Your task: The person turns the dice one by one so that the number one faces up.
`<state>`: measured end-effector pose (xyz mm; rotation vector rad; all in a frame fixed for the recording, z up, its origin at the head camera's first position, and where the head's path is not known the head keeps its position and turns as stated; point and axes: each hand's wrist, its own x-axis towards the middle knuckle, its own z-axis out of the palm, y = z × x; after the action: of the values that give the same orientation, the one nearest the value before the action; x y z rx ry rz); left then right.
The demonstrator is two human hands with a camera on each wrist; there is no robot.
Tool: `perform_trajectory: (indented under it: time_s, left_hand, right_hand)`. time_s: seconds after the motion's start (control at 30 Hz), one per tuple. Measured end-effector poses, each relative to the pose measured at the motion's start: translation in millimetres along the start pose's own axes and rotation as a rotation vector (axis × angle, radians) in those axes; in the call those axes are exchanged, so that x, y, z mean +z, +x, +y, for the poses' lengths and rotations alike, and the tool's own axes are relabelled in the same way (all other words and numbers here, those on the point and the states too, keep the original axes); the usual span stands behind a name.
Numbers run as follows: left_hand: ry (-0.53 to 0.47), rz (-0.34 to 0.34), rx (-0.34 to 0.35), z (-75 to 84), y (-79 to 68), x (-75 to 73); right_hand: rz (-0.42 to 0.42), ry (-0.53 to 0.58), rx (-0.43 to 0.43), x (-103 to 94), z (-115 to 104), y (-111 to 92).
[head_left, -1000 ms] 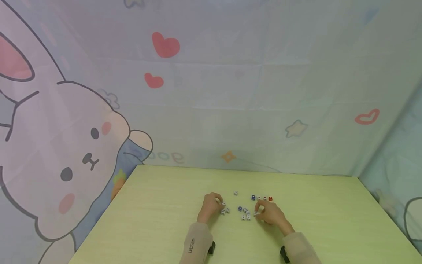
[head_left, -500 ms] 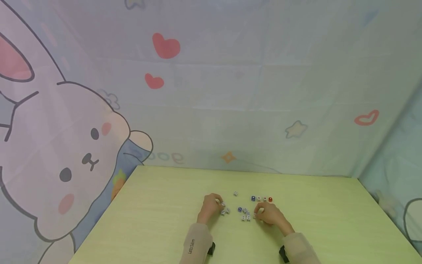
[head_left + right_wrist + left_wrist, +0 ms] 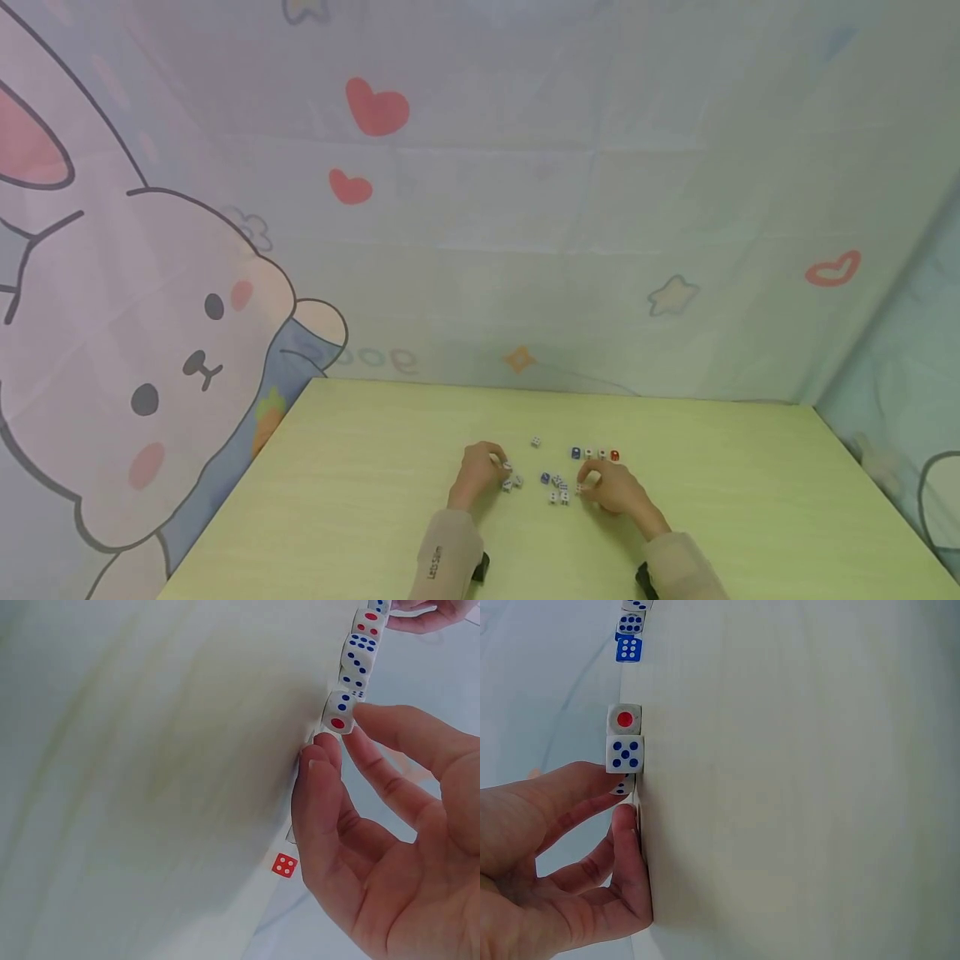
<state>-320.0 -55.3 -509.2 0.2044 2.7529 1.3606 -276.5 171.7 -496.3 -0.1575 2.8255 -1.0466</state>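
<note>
In the head view my left hand rests low at the left of the scattered dice. Its thumb and forefinger pinch a white die, mostly hidden behind the thumb in the left wrist view. Close by are a white die with five blue dots and one with a red dot. My right hand is at the right of the middle cluster. There its thumb and fingertips hold another white die, with blue dots on one face and a red dot on another.
Between the hands lie several white dice and a blue die. Behind them is a row with a blue die, two white dice and a red die. A lone white die sits farther back on the table.
The right hand's die has shifted slightly left toward the middle cluster and shows a different face than a second ago. My left hand stays at its die.
</note>
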Motion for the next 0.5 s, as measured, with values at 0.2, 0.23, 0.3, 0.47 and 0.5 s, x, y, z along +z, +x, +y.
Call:
perform_trajectory:
  time_s: [0.2,0.23,0.3,0.47,0.5]
  left_hand:
    - [-0.001,0.001,-0.01,0.8,-1.5,0.5]
    - [0.0,0.0,-0.013,1.2,-2.0,0.5]
    - [-0.002,-0.002,-0.017,2.5,-3.1,0.2]
    - [-0.003,0.001,0.0,3.9,-3.9,-1.2]
    - [0.0,0.004,0.004,3.7,-3.4,-1.3]
  right_hand:
    - [0.013,-0.025,-0.002,1.4,-1.1,-1.3]
    - [0.015,-0.032,-0.004,1.6,-1.2,-1.5]
    - [0.017,-0.042,-0.006,1.8,-1.8,-1.7]
    - [0.022,-0.057,-0.01,1.9,-2.9,-1.4]
    - [0.024,-0.062,-0.012,1.9,-3.2,-1.1]
